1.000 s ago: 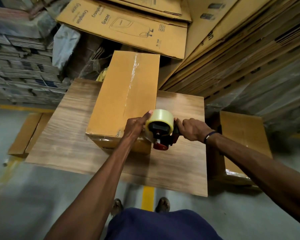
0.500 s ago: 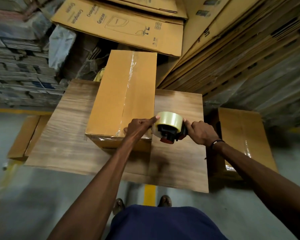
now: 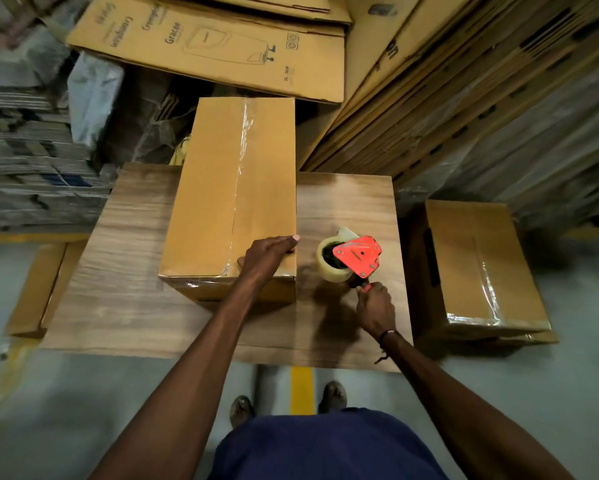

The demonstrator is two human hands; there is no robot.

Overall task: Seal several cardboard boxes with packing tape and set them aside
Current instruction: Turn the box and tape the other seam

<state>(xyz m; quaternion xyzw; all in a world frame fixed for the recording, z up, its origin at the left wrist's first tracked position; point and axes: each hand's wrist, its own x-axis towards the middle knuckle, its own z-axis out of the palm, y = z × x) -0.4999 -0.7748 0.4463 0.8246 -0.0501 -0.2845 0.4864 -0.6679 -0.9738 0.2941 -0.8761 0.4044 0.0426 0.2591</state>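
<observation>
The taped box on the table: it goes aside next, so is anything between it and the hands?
Nothing visible: the left hand already rests on the box, while the right hand holds the tape dispenser beside it.

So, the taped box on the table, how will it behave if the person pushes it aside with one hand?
The box is long with a flat base on the smooth wooden table, so it will probably slide, not tip. The left hand rests on its near right corner; a push there may turn the box. Its weight cannot be told.
</observation>
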